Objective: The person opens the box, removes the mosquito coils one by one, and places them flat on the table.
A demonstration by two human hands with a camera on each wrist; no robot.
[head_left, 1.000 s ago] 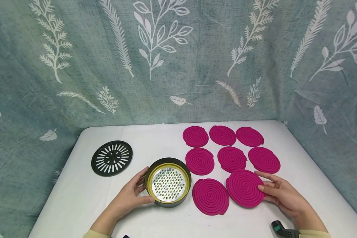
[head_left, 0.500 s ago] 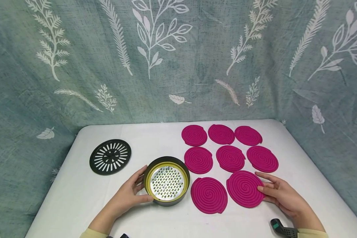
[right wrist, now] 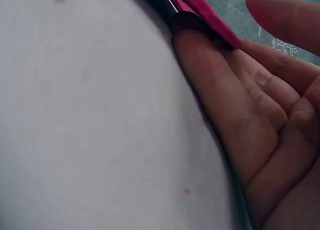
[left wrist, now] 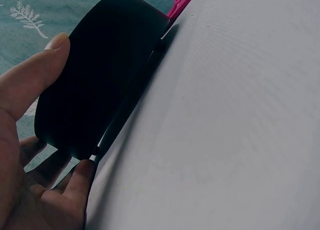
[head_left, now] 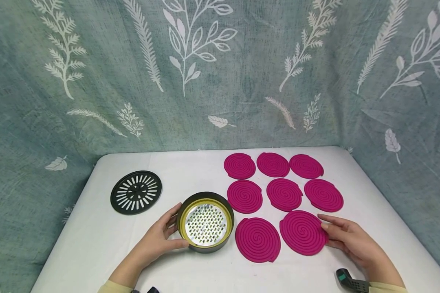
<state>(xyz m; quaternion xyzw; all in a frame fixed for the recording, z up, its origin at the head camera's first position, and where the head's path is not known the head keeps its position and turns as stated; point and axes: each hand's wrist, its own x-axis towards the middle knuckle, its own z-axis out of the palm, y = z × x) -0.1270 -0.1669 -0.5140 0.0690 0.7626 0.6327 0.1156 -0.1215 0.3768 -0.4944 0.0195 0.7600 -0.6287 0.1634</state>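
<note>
My left hand [head_left: 161, 238] holds the side of a round dark container [head_left: 205, 249] with a yellow inner rim and a metal grater plate [head_left: 206, 224] on top. In the left wrist view its thumb lies on the dark wall [left wrist: 100, 74], fingers low at the base. My right hand [head_left: 352, 238] is at the right edge of a pink spiral coaster [head_left: 302, 232]. In the right wrist view the thumb stands apart from the coaster [right wrist: 212, 19], and the fingertips reach under its tilted edge. Another pink spiral coaster [head_left: 258, 240] lies between container and hand.
Several more pink spiral coasters lie in two rows behind, among them one [head_left: 245, 196] in the nearer row. A black slotted disc [head_left: 136, 210] lies at the left of the white table [head_left: 190, 276]. A leaf-patterned curtain [head_left: 242, 81] hangs behind.
My right thumb has come off the coaster, and the hand has shifted slightly right. That coaster sits a little lower than a second ago. The left hand stays on the container.
</note>
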